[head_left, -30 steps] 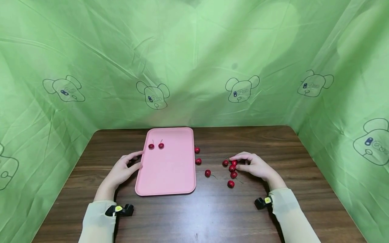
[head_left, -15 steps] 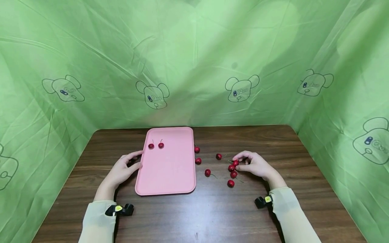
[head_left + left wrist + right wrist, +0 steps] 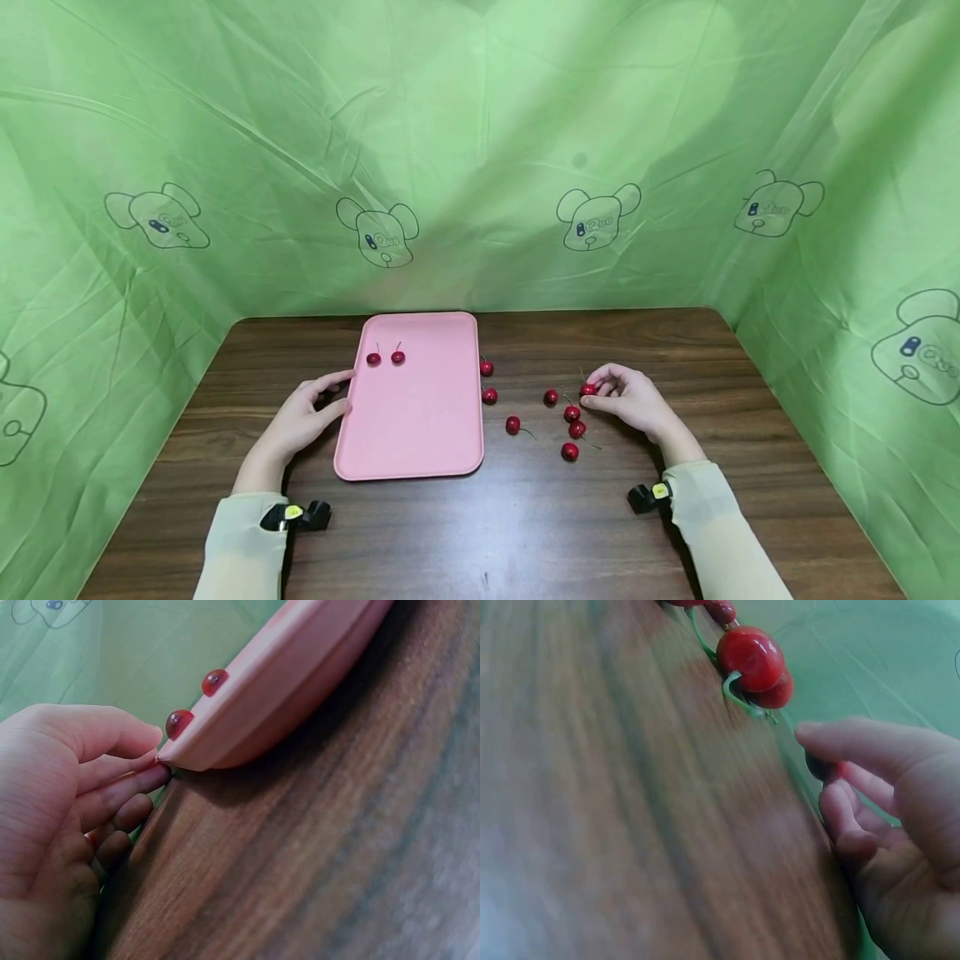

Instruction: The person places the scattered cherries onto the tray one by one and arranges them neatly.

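My right hand [image 3: 628, 402] holds a red cherry [image 3: 588, 389] between thumb and fingers, its stem pointing up. In the right wrist view that cherry [image 3: 823, 766] is partly hidden behind the thumb. Beside this hand lie several loose cherries, among them one [image 3: 551, 397] to its left and one [image 3: 570, 452] nearer the front. At the left edge of the pink tray [image 3: 420, 425], my left hand [image 3: 300, 419] touches the rim with index finger and thumb, the two apart. Two stemmed cherries [image 3: 386, 358] rest in the tray's far left part.
Along the tray's right side sit two cherries, one far [image 3: 487, 367] and one nearer [image 3: 489, 396]. Another [image 3: 513, 425] lies between the tray and the right-hand group. The wooden table [image 3: 465, 542] ends at a green cloth [image 3: 480, 167] behind and at both sides.
The right hand has taken a cherry from the group and shifted it slightly back and right. A loose cherry beside it rolled left, then partly back. The left hand and tray stay put.
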Tool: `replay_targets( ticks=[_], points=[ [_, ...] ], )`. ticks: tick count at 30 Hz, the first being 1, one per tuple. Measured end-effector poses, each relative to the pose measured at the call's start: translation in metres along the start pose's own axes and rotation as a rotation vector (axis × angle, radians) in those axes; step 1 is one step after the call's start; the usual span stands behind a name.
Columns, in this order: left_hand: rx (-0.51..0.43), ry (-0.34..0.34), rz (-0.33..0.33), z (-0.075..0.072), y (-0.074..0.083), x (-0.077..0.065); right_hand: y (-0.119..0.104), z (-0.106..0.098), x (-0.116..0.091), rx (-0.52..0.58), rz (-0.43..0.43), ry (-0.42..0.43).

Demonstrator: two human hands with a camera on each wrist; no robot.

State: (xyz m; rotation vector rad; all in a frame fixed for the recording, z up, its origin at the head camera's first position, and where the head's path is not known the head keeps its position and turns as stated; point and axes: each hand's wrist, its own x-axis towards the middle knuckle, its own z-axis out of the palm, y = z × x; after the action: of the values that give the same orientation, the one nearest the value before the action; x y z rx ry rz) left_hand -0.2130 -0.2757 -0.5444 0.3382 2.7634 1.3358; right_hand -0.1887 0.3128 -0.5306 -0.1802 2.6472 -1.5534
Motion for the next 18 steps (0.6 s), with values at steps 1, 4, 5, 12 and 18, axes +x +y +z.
replay_targets(
  ticks=[1,4,5,12,18],
  points=[
    [0.000,-0.001,0.002,-0.0003,0.0003,0.0000,-0.0001,0.0004,0.0003,-0.004,0.005,0.005],
    [-0.002,0.002,0.006,-0.0012,0.0010,-0.0002,-0.0012,0.0014,0.0007,-0.015,0.015,0.016],
    [-0.002,0.003,0.009,-0.0015,0.0010,0.0000,-0.0015,0.0017,0.0006,-0.019,0.018,0.019],
    [0.008,-0.002,0.001,-0.0009,0.0023,-0.0001,-0.0022,0.0024,-0.0006,-0.024,0.034,0.028],
    [-0.001,0.009,0.003,0.0008,0.0017,0.0001,-0.0003,0.0000,-0.0008,-0.003,0.010,-0.013]
  ],
)
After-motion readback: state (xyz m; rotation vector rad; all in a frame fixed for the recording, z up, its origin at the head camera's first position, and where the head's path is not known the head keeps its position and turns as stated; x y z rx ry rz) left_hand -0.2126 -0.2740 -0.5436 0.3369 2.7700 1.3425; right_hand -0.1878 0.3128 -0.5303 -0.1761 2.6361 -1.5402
